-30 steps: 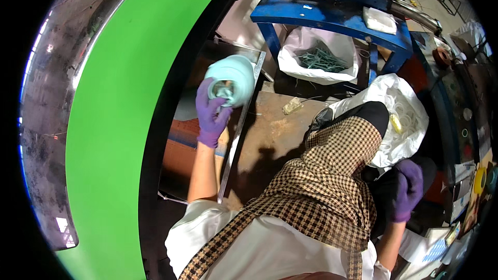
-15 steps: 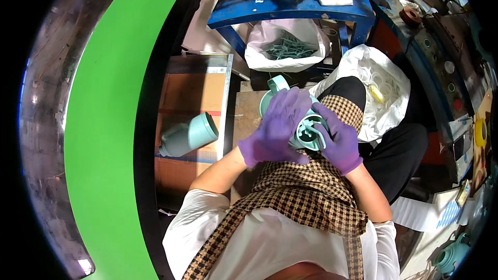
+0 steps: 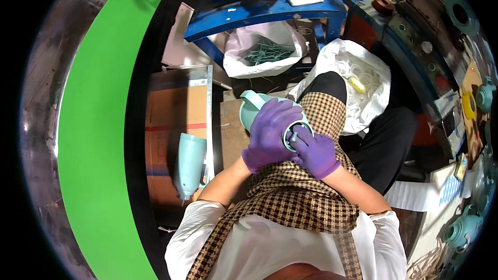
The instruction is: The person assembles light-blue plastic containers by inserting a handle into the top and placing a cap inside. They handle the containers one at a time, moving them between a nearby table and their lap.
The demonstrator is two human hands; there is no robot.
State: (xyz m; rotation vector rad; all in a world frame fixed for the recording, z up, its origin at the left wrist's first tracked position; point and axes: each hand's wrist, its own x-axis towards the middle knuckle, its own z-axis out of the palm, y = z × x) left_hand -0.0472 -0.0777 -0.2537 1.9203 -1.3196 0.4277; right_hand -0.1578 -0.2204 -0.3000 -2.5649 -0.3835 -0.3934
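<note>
A mint-green plastic jug (image 3: 248, 116) with a loop handle on its far side rests over my lap. My left hand (image 3: 272, 129), in a purple glove, is wrapped round its body and steadies it. My right hand (image 3: 315, 153), gloved the same way, is bent at the jug's round mouth. Its fingers reach into the opening and are closed on a mint plastic strip (image 3: 294, 136). Most of the jug's body is hidden under the left glove.
A second mint plastic vessel (image 3: 191, 163) lies on a cardboard box (image 3: 155, 148) at my left. Ahead, a white sack (image 3: 249, 70) of green strips sits under a blue bench (image 3: 259, 18). Another sack (image 3: 381, 85) holds white rings. A bright green surface (image 3: 96, 140) runs along the far left.
My right hand has moved in over the mouth, its fingers now inside. The vessel on the cardboard box has swung round to lie lengthwise. The whole view has shifted a little.
</note>
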